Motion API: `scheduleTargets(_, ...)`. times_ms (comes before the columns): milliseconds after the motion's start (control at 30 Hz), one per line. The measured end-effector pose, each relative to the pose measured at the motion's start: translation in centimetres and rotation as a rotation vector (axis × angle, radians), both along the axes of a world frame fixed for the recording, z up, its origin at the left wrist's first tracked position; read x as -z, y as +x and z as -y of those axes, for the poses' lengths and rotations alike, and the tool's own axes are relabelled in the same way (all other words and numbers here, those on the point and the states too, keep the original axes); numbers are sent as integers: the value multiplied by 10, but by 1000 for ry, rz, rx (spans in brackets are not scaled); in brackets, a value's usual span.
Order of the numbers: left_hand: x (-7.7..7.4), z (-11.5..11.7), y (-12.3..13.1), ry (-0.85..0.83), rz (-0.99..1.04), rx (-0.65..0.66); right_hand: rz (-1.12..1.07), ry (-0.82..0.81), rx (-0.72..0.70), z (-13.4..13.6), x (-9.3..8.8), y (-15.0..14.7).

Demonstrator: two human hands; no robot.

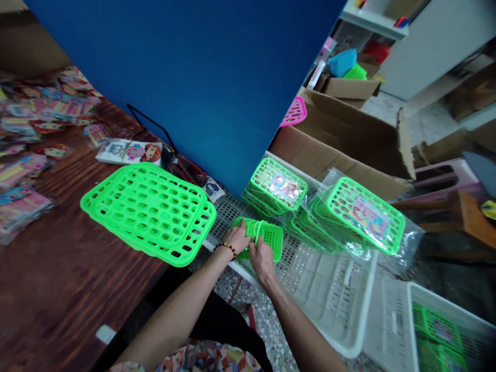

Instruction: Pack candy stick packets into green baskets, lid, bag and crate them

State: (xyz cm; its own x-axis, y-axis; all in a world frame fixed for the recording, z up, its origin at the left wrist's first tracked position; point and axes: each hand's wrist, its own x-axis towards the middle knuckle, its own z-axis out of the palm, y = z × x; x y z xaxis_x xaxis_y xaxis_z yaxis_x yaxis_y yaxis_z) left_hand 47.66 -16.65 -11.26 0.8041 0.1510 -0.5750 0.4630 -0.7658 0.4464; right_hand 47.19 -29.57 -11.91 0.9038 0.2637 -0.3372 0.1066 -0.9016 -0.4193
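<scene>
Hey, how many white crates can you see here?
2. The near crate lies under the left hand and right hand, which grip a basket stack; the right crate, at the lower right edge, holds green baskets. More may be hidden.

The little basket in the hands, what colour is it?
Bright green. The little basket shows best in the head view.

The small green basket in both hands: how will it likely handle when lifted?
The green basket looks like thin plastic full of holes, so it is probably light and slightly flexible. The left hand and right hand grip its edge, so it is likely not slippery. Flat-sided, it should not roll.
</scene>
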Motion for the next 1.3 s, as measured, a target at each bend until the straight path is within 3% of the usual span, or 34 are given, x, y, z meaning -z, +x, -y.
scheduleTargets(300, -2, -1, -1, 16, 29, 24, -42, 60, -8, -1, 4, 6)
scheduleTargets(467, -5, -6, -3, -7, 41, 75, -126, 149, -96, 7, 8, 6)
scheduleTargets(600, -5, -7, -3, -19, 53, 84, -156, 188, -38, 44, 14, 15)
scheduleTargets(733, -7, -5, -4, -16, 63, 95, -27, 13, 174, 91, 24, 39)
scheduleTargets(833, -8, -5, -4, 3, 64, 102, 1, -115, 207, 110, 35, 51)
scheduleTargets(1000, -6, -4, -4, 24, 68, 117, 15, -237, 143, 113, 43, 57)
scheduleTargets(1200, 0, -5, -4, 27, 75, 148, 20, -242, -99, 118, 38, 75)
scheduleTargets(1300, -1, -5, -4, 35, 68, 139, 55, -279, -142, 119, 37, 79)
